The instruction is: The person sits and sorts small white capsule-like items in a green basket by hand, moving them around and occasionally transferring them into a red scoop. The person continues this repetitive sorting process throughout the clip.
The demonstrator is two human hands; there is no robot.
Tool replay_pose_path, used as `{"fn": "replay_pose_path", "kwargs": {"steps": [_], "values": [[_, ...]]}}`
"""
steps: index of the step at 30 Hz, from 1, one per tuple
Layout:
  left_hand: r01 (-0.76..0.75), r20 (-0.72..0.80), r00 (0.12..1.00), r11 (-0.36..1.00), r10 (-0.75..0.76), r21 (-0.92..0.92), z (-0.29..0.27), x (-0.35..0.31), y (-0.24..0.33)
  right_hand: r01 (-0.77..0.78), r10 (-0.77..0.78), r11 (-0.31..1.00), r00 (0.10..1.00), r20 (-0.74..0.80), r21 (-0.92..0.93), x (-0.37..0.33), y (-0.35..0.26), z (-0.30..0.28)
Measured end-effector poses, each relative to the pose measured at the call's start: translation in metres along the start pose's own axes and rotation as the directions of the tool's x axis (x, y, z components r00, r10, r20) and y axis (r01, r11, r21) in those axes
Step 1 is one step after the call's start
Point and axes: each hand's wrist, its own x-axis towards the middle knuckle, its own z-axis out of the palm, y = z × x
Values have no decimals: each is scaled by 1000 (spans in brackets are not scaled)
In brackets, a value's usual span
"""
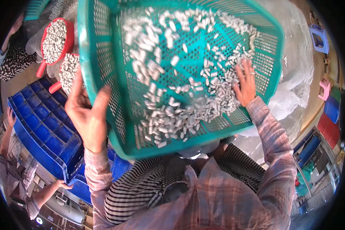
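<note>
Tan floor (313, 104), crumpled plastic sheeting (297, 57), green basket (191, 143) in left hand (89, 117)

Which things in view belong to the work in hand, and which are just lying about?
In hand:
- green basket, gripped by the left hand
- white pieces inside it, at the spread right hand
- probably the red scoops, holding similar pieces

Apparently lying about:
- blue stool
- pink stool-like item

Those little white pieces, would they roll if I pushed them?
The white pieces would probably roll, being short and rounded. They likely slide easily too, lying loose in the basket. Each seems light, so small beside the right hand.
</note>
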Motion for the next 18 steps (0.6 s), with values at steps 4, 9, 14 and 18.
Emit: {"fn": "replay_pose_path", "kwargs": {"steps": [4,9,14,18], "values": [[-15,5,1000,998,15,-59,0,-3,-20,-177,200,980,898,-392,95,89,-29,49],[-41,13,999,998,41,-42,0,4,-20,71,-53,997,938,-342,40,190,-171,47],[-26,19,999,999,26,-34,-4,10,-31,522,-558,815,825,96,254,88,-212,40],[-52,19,998,998,53,-38,-6,3,-37,554,-575,815,739,351,169,25,-109,14]]}}
